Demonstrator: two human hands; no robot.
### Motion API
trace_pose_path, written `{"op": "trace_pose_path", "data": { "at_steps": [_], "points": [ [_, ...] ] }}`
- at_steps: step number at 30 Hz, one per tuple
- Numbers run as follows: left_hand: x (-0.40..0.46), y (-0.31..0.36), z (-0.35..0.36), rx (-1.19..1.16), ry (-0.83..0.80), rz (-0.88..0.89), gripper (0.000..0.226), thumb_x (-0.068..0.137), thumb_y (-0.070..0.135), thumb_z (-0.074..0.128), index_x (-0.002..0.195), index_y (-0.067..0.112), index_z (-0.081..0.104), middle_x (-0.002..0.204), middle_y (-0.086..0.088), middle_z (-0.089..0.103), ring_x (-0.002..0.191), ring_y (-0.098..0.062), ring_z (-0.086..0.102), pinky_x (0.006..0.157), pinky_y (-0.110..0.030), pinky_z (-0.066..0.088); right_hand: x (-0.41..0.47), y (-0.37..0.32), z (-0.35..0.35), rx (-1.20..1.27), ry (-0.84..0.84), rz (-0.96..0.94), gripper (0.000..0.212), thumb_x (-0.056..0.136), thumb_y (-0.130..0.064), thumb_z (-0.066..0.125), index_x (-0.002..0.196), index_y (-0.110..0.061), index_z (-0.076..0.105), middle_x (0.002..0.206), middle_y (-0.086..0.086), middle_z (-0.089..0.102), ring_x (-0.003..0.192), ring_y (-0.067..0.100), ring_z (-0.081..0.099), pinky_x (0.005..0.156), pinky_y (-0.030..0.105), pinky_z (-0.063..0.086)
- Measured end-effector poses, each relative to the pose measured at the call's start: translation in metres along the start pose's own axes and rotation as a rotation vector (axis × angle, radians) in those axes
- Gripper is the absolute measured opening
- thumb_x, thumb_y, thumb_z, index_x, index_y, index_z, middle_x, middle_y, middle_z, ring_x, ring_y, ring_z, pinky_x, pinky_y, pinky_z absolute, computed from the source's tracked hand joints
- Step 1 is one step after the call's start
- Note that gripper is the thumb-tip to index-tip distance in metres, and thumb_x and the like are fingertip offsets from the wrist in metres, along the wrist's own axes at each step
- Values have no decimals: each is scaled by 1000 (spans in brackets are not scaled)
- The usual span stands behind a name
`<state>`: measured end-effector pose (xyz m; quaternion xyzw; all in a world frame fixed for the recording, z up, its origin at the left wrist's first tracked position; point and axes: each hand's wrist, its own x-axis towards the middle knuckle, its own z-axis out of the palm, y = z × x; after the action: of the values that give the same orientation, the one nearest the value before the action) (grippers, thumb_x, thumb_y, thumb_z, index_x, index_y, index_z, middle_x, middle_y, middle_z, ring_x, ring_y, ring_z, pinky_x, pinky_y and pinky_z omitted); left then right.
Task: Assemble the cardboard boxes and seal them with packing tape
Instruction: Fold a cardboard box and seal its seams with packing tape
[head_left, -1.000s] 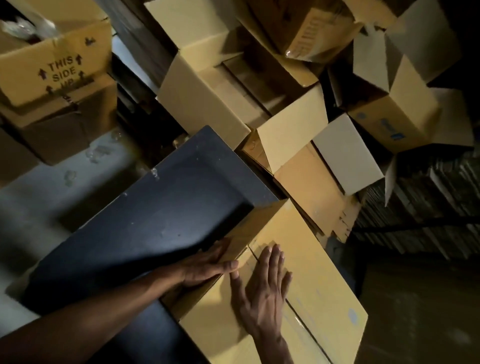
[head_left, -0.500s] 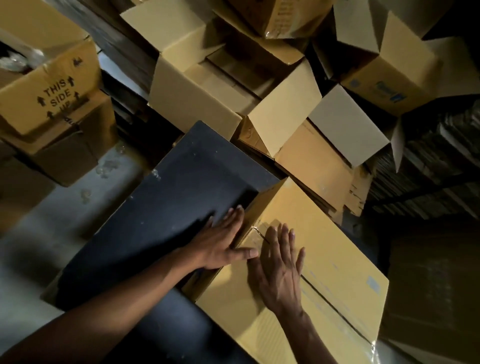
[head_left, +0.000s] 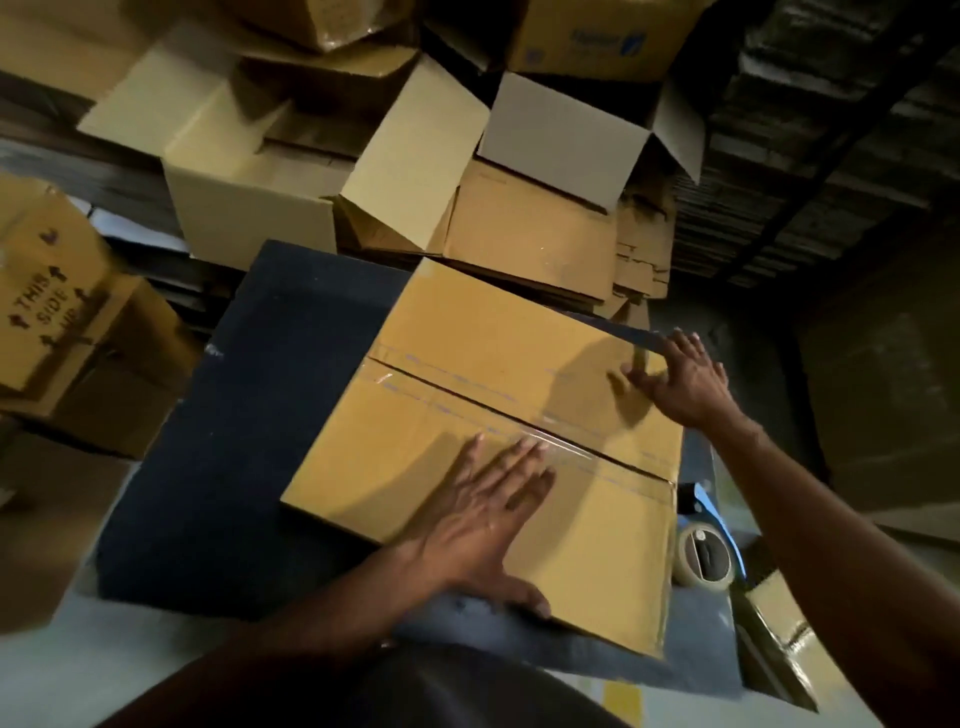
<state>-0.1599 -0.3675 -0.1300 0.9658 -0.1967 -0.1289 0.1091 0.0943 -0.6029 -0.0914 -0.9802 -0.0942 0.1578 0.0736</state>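
Observation:
A closed cardboard box (head_left: 457, 332) lies on a dark mat (head_left: 218, 447), its two top flaps meeting in a centre seam covered by clear tape (head_left: 550, 441). My left hand (head_left: 483, 514) lies flat on the near flap, fingers straight and reaching the seam, thumb at the box's near edge. My right hand (head_left: 680, 384) touches the far right corner with spread fingers. A roll of packing tape on a blue dispenser (head_left: 704, 556) stands just right of the box.
Open and flattened cardboard boxes (head_left: 405, 171) pile up behind the mat. A box printed "THIS SIDE UP" (head_left: 47, 312) stands at the left. Another small box (head_left: 784, 623) sits at the lower right. Stacked flat cardboard (head_left: 805, 156) fills the right background.
The box now sits squarer on the mat. My right hand has slid from the seam's left end to the far right corner. My left hand moved from the box's left side onto its top.

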Motion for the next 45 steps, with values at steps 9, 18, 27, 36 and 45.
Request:
{"op": "trace_pose_path", "data": {
  "at_steps": [9,18,27,36,45],
  "points": [
    [-11,-15,-20,173,-204,-204,123,69,103,37,162,39,-13,166,4,-33,154,-18,-31,125,-52,-16,-1,53,30,136,-15,9,95,85,-87,33,153,-22,33,151,20,45,143,44,34,115,58,35],
    [-14,-66,-90,100,-106,-631,69,95,47,69,156,37,38,165,5,36,143,-19,46,110,-42,45,-68,59,45,191,24,117,101,71,-96,46,129,-14,48,131,19,54,121,45,54,94,53,51],
    [50,57,19,110,115,-397,88,101,77,15,165,21,-7,172,-6,-16,159,-24,-13,128,-58,3,-113,94,88,492,183,113,81,88,-89,28,121,-25,66,114,6,72,108,31,65,92,43,53],
    [57,58,47,271,182,-390,82,104,69,17,165,14,18,173,-8,8,160,-25,9,125,-61,15,-122,183,127,363,-130,295,78,81,-24,74,152,-12,42,133,27,58,118,46,59,96,42,47],
    [58,60,50,293,246,-400,80,105,69,12,166,17,9,174,-5,3,160,-24,4,125,-61,14,-113,211,129,440,-138,256,56,92,-15,67,146,-15,53,125,20,66,107,36,66,83,35,49]
  ]
}}
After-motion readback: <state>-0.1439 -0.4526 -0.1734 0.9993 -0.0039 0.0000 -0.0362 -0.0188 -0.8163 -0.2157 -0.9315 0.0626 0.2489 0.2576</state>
